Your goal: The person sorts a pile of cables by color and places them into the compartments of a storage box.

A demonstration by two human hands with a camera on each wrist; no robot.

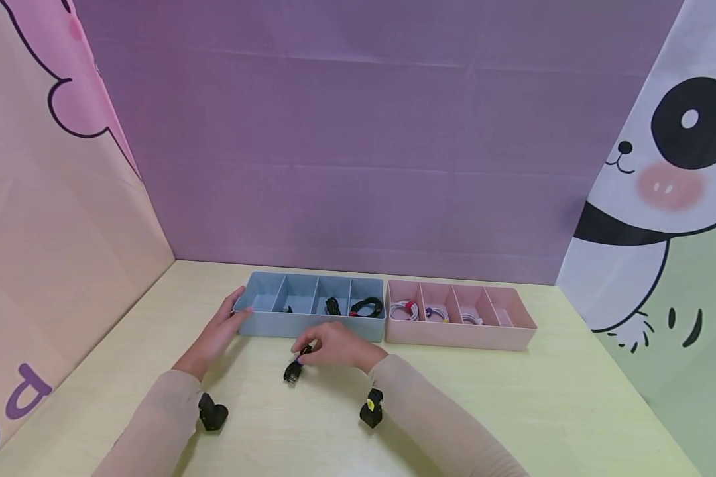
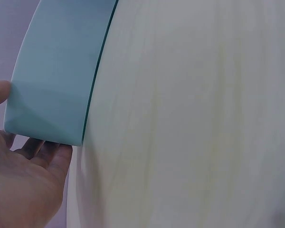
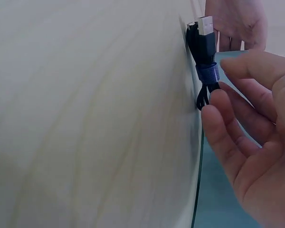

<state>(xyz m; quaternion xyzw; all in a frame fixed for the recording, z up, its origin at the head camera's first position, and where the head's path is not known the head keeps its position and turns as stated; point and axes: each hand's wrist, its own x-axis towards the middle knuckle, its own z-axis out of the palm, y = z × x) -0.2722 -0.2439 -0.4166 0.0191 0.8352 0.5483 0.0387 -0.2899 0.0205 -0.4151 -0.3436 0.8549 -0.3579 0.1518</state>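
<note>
My left hand (image 1: 219, 328) holds the left end of a blue divided storage box (image 1: 316, 326). In the left wrist view, its thumb lies at one edge of the box (image 2: 57, 71) and the fingers touch the end wall. In front of that box, my right hand (image 1: 340, 346) pinches a bundled black USB cable (image 1: 292, 372) low over the table. The right wrist view shows the metal plug and a blue tie round the cable (image 3: 205, 47). Coiled black cables (image 1: 332, 306) lie in the box's right-hand compartments, and a small dark item (image 1: 288, 309) in the second from left.
A pink divided box (image 1: 459, 334) stands against the blue one's right end. Its compartments hold white cable coils (image 1: 404, 310), except the rightmost. A purple backdrop (image 1: 358, 165) rises behind the pale wooden table (image 1: 483, 404), with printed panels on both sides.
</note>
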